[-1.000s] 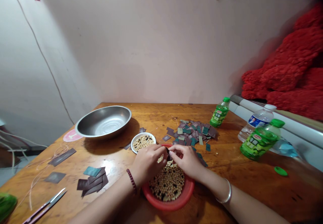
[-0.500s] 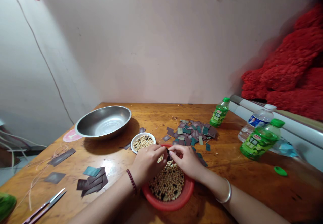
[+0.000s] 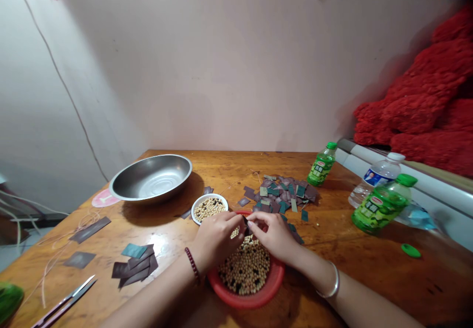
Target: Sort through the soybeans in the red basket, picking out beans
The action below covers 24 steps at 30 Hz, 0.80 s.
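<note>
2 hands, left (image 3: 220, 237) and right (image 3: 275, 234), pinch 1 small dark piece (image 3: 246, 224) over a red basket (image 3: 247, 305) of pale and black beads (image 3: 246, 269). Beyond it on the desk (image 3: 369, 278), 1 white bowl (image 3: 194, 210) holds similar beads.

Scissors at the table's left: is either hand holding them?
No, the scissors lie on the table, apart from both hands over the red basket.
</note>
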Each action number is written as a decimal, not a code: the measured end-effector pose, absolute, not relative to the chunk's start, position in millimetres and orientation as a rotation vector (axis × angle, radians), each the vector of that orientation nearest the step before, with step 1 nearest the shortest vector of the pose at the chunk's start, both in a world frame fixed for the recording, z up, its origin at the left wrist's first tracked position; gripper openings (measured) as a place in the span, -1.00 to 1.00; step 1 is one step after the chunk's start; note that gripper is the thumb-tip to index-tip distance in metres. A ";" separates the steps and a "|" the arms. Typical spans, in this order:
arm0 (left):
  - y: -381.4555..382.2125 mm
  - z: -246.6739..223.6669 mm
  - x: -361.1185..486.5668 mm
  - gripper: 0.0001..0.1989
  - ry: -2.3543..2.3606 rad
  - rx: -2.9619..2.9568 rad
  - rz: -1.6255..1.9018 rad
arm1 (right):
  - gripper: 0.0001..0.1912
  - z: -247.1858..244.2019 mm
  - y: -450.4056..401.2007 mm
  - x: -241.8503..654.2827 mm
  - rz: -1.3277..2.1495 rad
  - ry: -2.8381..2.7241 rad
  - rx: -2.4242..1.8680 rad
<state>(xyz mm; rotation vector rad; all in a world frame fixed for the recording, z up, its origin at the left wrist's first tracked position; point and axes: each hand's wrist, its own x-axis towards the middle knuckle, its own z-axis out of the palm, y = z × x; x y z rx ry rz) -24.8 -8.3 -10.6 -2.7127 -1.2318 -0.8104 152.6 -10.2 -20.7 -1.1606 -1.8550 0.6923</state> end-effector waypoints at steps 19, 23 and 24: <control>-8.7 -9.0 -24.6 -0.97 -1.218 -2.729 -0.804 | -0.82 -20.8 -11.0 153.6 0.684 -1.866 -1.174; -8.9 -9.1 -24.6 -0.96 -1.224 -2.725 -0.782 | -0.81 -22.3 -10.6 153.6 0.682 -1.869 -1.166; -9.0 -9.2 -24.5 -0.96 -1.234 -2.719 -0.777 | -0.81 -22.7 -10.7 153.6 0.681 -1.866 -1.167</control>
